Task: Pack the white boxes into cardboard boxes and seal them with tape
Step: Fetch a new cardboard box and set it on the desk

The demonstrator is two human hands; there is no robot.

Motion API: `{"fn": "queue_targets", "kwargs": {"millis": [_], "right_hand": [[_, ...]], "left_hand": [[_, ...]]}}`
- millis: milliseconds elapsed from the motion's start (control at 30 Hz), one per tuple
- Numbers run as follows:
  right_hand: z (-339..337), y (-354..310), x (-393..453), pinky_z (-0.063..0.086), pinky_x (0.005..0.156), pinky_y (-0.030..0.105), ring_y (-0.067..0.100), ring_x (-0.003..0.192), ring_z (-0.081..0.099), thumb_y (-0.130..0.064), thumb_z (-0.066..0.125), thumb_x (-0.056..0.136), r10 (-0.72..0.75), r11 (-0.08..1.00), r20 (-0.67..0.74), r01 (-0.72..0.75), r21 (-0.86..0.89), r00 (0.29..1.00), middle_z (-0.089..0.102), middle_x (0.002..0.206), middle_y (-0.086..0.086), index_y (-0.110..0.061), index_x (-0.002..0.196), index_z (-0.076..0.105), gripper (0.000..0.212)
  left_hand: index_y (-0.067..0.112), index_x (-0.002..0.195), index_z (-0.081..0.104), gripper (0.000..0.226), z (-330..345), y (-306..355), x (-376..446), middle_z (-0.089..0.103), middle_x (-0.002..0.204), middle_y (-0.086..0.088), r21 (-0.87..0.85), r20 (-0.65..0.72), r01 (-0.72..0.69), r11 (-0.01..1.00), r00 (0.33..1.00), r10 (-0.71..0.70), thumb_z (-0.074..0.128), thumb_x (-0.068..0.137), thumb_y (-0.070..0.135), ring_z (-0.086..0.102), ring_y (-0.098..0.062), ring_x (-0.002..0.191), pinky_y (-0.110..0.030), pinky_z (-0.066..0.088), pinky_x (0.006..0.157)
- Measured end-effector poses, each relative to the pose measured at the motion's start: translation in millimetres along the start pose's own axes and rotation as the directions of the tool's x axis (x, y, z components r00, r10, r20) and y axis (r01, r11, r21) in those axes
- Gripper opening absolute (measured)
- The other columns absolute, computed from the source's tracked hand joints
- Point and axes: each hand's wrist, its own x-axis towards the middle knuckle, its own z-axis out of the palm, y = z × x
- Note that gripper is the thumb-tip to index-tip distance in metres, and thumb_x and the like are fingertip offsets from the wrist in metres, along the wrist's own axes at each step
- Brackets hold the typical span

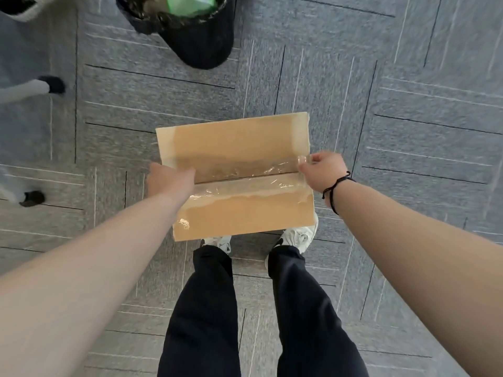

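the cardboard box [239, 178] is held flat-topped in front of the person, above the floor and just over the white shoes [298, 235]. it is plain brown corrugated card, rectangular, its two top flaps meeting in a straight seam across the middle. a wide strip of clear tape [245, 176] lies along that seam, glossy and wrinkled, with paler patches on the card around it. the left hand [170, 179] is at the box's left edge, over the seam end; how its fingers lie there cannot be told. the right hand [322, 170] is at the right edge, fingers curled, pinching the crumpled tape end where it comes off the box. a black cord bracelet [336, 186] circles the right wrist. below are dark trousers [206, 308]. the floor [408, 131] is grey carpet tile with thin pale and dark lines. a black bin [196, 28] with a bag liner stands ahead.
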Motion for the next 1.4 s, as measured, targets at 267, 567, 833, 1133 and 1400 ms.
{"fn": "queue_targets", "kwargs": {"millis": [267, 567, 833, 1133, 1400], "right_hand": [[-5, 3, 5, 0.048, 0.062, 0.029, 0.018, 0.06, 0.054, -0.028, 0.074, 0.087, 0.015, 1.0, 0.005, -0.015, -0.015, 1.0, 0.059, 0.062, -0.001, -0.014, 0.072, 0.073, 0.021], [-5, 2, 6, 0.06, 0.081, 0.042, 0.029, 0.083, 0.072, -0.028, 0.079, 0.084, 0.04, 0.998, -0.05, -0.038, 0.046, 0.998, 0.075, 0.087, 0.009, -0.011, 0.085, 0.079, 0.017], [-23, 9, -8, 0.061, 0.079, 0.048, 0.028, 0.079, 0.074, -0.024, 0.088, 0.064, 0.147, 0.969, -0.094, -0.125, 0.212, 0.985, 0.076, 0.079, 0.005, -0.025, 0.056, 0.069, 0.021], [-109, -11, -103, 0.061, 0.081, 0.045, 0.026, 0.078, 0.074, -0.03, 0.087, 0.066, 0.123, 0.957, -0.212, -0.06, 0.283, 0.97, 0.076, 0.079, 0.003, -0.03, 0.064, 0.073, 0.015], [-192, -43, -231, 0.053, 0.096, 0.036, 0.023, 0.103, 0.068, -0.026, 0.077, 0.082, 0.134, 0.938, -0.369, 0.003, 0.348, 0.92, 0.077, 0.103, 0.004, -0.019, 0.099, 0.08, 0.019]], "left_hand": [[0.009, 0.137, 0.05, 0.065, 3, 10, 6, 0.06, 0.133, -0.011, -0.026, -0.028, 0.101, 0.995, 0.994, -0.102, 0.067, 0.079, 0.034, 0.059, -0.036, 0.113, -0.042, 0.051, 0.087], [0.005, 0.128, 0.062, 0.042, 5, 11, 11, 0.06, 0.133, -0.015, -0.017, -0.081, 0.107, 0.994, 0.991, -0.108, 0.068, 0.089, 0.019, 0.056, -0.03, 0.093, -0.034, 0.044, 0.074], [0.003, 0.122, 0.062, 0.039, -15, 28, -18, 0.065, 0.128, -0.014, -0.035, -0.079, 0.039, 0.999, 0.996, -0.041, 0.074, 0.09, 0.022, 0.063, -0.034, 0.111, -0.034, 0.044, 0.081], [0.003, 0.122, 0.062, 0.048, -86, 84, -109, 0.065, 0.129, -0.015, 0.045, -0.093, -0.178, 0.983, 0.979, 0.182, 0.079, 0.087, 0.031, 0.062, -0.036, 0.118, -0.037, 0.049, 0.088], [0.012, 0.098, 0.076, 0.022, -173, 136, -204, 0.073, 0.097, -0.006, 0.168, -0.033, -0.457, 0.874, 0.883, 0.468, 0.081, 0.082, 0.026, 0.067, -0.03, 0.094, -0.037, 0.053, 0.077]]}}
